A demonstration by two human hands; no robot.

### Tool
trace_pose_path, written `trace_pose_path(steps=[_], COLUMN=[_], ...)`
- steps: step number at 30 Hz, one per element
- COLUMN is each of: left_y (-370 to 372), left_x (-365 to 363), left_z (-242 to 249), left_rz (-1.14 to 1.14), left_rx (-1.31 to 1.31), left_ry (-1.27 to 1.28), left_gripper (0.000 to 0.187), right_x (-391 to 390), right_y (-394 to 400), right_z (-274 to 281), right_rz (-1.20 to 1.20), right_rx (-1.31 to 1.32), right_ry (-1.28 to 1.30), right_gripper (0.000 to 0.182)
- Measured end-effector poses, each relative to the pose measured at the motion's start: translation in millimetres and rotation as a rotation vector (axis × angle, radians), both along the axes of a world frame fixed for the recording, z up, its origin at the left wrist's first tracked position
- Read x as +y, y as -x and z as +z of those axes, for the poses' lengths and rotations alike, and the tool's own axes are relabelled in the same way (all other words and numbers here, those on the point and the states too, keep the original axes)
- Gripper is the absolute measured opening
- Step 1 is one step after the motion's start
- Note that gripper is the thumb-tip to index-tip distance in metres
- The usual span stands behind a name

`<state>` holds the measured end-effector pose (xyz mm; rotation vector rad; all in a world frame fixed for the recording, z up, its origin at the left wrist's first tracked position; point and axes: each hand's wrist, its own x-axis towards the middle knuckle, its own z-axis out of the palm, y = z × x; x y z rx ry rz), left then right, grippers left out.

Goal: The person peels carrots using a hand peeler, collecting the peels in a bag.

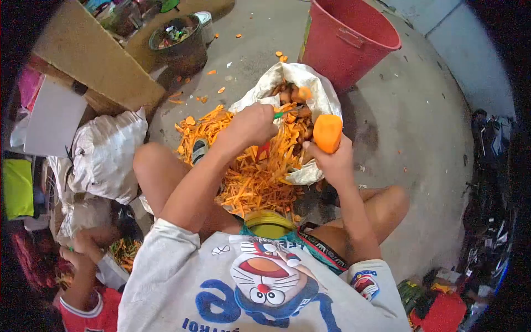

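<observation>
My left hand [255,126] is closed around the green handle of a knife [281,114], whose thin blade points right over the sack. In my right hand [336,157] I grip a thick, peeled orange carrot [328,133], its pale cut end facing up. Between and beyond the hands, a white woven sack [326,91] lies rolled open with brown unpeeled carrots [304,113] inside. A round orange slice [305,93] shows over the sack's opening. Long orange peelings [254,188] are heaped below my hands and around a sandal [199,150].
A red bucket [354,44] stands behind the sack. A dark bin [180,44] of scraps is at the far left, near a cardboard panel [99,52] and a stuffed white sack [110,155]. A yellow bowl [269,224] sits by my lap. Another person [88,304] works at lower left.
</observation>
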<state>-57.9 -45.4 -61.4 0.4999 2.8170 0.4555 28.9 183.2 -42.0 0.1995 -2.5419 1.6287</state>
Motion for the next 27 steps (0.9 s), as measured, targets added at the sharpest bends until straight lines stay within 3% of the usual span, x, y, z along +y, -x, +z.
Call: trace_pose_path(steps=[2, 5, 6, 7, 8, 9, 10, 12, 14, 15, 16, 17, 18, 19, 22, 25, 27], left_y=[-0.6, 1.1, 0.3, 0.9, 0.0, -4.3, -6.7, -8.2, -12.4, -13.9, -14.4, -13.9, -13.3, -12.8, -10.5, -9.0, -8.6], left_x=[-6.9, -25.2, -28.3, -31.1, -33.0, -33.4, -34.6, -38.4, -43.9, -47.7, -52.2, -56.6, -61.0, -64.9, -73.1, -75.9, -78.7], left_z=[22.1, 25.0, 23.8, 23.9, 25.8, 36.0, 42.2, 52.0, 68.0, 73.6, 76.3, 77.1, 76.0, 73.3, 69.8, 77.5, 77.7], left_rz=[0.053, 0.116, 0.107, 0.107, 0.112, 0.13, 0.134, 0.161, 0.176, 0.185, 0.197, 0.193, 0.188, 0.197, 0.193, 0.224, 0.207], left_rx=[-0.054, -0.027, -0.037, 0.01, 0.057, 0.047, 0.043, 0.106, 0.123, 0.144, 0.141, 0.156, 0.17, 0.165, 0.213, 0.168, 0.229], left_ry=[-0.133, -0.051, -0.051, -0.069, -0.088, -0.115, -0.117, -0.165, -0.211, -0.251, -0.252, -0.287, -0.32, -0.316, -0.317, -0.272, -0.219], left_gripper=[0.03, 0.031, 0.031, 0.029, 0.028, 0.026, 0.026, 0.026, 0.027, 0.028, 0.028, 0.027, 0.026, 0.026, 0.025, 0.024, 0.023], right_x=[4.2, 57.2, 81.7, 71.6, 91.3, 97.1, 92.1, 77.6, 78.7, 68.5, 50.8, 40.9, 39.3, 42.2, 31.9, 50.3, 46.7], right_y=[14.9, 104.1, 150.0, 164.8, 208.5, 223.5, 224.3, 228.7, 225.2, 209.0, 176.0, 160.8, 147.4, 129.6, 81.1, 62.0, 55.8], right_z=[1.8, -4.6, 3.1, 58.6, 72.4, 89.1, 83.1, 53.6, -29.9, -79.3, -85.9, -127.1, -177.8, -227.1, -248.8, -303.3, -298.7], right_rz=[-0.095, -0.016, 0.18, 0.141, 0.229, 0.026, 0.028, -0.099, 0.061, 0.133, 0.091, 0.151, 0.011, 0.032, 0.461, 0.443, 0.451], right_rx=[-0.438, -0.42, -0.346, -0.189, -0.141, -0.212, -0.217, -0.243, -0.444, -0.374, -0.561, -0.572, -0.792, -0.568, -0.491, -0.49, -0.412], right_ry=[0.442, 0.588, 0.846, 0.808, 0.777, 0.706, 0.704, 0.586, 0.48, 0.26, 0.039, -0.309, -0.089, -0.558, -1.096, -1.166, -1.274], right_gripper=[0.034, 0.028, 0.03, 0.035, 0.038, 0.043, 0.043, 0.048, 0.032, 0.023, 0.015, 0.018, 0.024, 0.028, 0.051, 0.061, 0.068])
